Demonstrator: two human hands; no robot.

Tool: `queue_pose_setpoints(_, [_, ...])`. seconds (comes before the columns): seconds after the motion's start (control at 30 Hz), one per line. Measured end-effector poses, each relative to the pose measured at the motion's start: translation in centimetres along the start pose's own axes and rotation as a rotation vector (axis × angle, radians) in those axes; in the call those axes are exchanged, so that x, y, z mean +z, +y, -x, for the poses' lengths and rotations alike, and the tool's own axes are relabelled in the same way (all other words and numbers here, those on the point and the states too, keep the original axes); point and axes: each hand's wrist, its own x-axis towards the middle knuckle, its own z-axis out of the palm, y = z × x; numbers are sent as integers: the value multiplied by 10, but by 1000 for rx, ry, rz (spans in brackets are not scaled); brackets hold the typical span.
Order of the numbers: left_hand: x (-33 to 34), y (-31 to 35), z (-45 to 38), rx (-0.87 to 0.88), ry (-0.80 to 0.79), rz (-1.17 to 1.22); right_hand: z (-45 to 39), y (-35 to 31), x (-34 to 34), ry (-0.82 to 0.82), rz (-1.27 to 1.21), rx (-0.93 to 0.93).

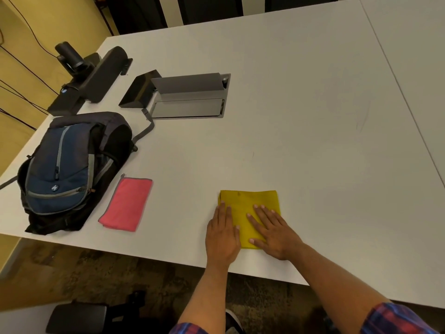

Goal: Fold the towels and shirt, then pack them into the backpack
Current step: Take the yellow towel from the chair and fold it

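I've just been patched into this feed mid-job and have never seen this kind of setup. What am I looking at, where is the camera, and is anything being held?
There is no machine here: a person works with two bare hands. The single picture comes from a wide-angle camera worn on the person's head, looking forward and down.

On the white table lies a folded yellow cloth. The left hand rests flat on its left edge and the right hand presses flat on top. Nothing is gripped; both palms are open.

To the left lie a folded pink towel with grey trim and a blue and black backpack, which looks unzipped at its top. Behind them are black camera equipment and an open grey cable box set in the table.
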Motion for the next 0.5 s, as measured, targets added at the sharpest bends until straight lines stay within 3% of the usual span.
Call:
queue_pose_setpoints(0.23, [18,-13,20,45,-169,-14,1,16,-11,-89,4,-138])
queue_pose_setpoints(0.37, [8,-16,19,100,-244,-58,11,34,-6,21,-64,-190])
queue_pose_setpoints(0.5, [4,-13,13,105,-292,-120,28,47,-1,158,18,-241])
